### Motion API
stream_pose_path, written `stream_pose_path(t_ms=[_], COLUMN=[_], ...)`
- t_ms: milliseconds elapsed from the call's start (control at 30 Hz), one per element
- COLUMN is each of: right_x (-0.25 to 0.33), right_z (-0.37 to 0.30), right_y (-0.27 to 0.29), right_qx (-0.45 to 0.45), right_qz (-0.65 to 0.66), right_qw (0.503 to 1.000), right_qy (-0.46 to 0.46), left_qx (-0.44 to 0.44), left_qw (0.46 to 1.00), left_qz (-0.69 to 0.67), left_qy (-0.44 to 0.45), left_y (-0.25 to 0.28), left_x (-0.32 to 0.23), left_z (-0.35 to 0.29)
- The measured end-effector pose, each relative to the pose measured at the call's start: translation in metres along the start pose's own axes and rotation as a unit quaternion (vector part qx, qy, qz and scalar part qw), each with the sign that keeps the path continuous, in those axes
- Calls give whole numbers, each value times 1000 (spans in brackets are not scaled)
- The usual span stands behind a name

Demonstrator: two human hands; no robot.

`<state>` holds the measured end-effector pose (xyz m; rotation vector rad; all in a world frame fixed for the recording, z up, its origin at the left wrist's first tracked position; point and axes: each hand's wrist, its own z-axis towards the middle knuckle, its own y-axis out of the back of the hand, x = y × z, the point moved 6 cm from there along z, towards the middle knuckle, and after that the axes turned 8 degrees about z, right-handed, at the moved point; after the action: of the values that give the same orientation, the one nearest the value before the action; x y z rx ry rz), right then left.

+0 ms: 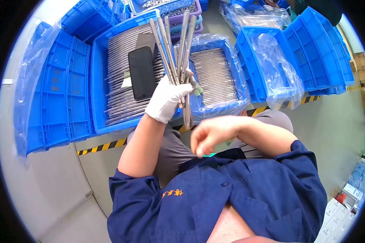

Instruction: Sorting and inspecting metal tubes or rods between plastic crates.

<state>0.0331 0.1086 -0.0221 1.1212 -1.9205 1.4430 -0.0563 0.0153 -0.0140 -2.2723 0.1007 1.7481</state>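
Observation:
My left hand (168, 97), in a white glove, is closed around a bundle of long, thin metal rails (166, 44). Their upper ends fan out above the fist, and the lower ends come together below it, pointing at my lap. To the right, in front of my body, my bare right hand (215, 133) is held apart from the bundle. Its fingers are curled in and slightly blurred; whether anything is between them is hidden. Behind the left hand, a black smartphone (142, 73) lies on rows of similar rails (119, 81) in a large blue crate (99, 117).
A second, plastic-lined blue crate (219, 108) holds more rails (215, 77). Right of it stands a blue crate (251, 81) with clear plastic (275, 65) inside. Blue crates (56, 89) stand on edge at the left. Baskets of small parts (186, 10) sit behind. Striped tape (105, 146) marks the floor.

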Motion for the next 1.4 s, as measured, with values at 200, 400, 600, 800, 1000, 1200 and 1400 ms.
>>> stream_pose_path(t_ms=[200,400,600,800,1000,1200,1400], right_x=[59,76,83,97,70,64,50], right_z=[-69,-116,-137,-142,-124,-82,-66], right_y=[71,116,124,104,110,93,96], right_qx=[-350,-285,-365,-444,-426,-402,-391], right_qz=[-79,165,80,-35,5,30,108], right_qw=[919,840,842,834,860,866,875], right_qy=[164,431,389,326,281,296,265], left_qx=[12,65,50,76,44,30,-27], left_qw=[995,989,978,979,986,998,998], left_qz=[80,99,164,175,140,28,64], left_qy=[54,89,116,67,78,47,7], left_y=[-9,-26,-23,-26,-23,-28,-21], left_x=[-16,-6,-1,-18,8,-11,-9], left_z=[-16,-22,-11,-22,-24,-24,-24])
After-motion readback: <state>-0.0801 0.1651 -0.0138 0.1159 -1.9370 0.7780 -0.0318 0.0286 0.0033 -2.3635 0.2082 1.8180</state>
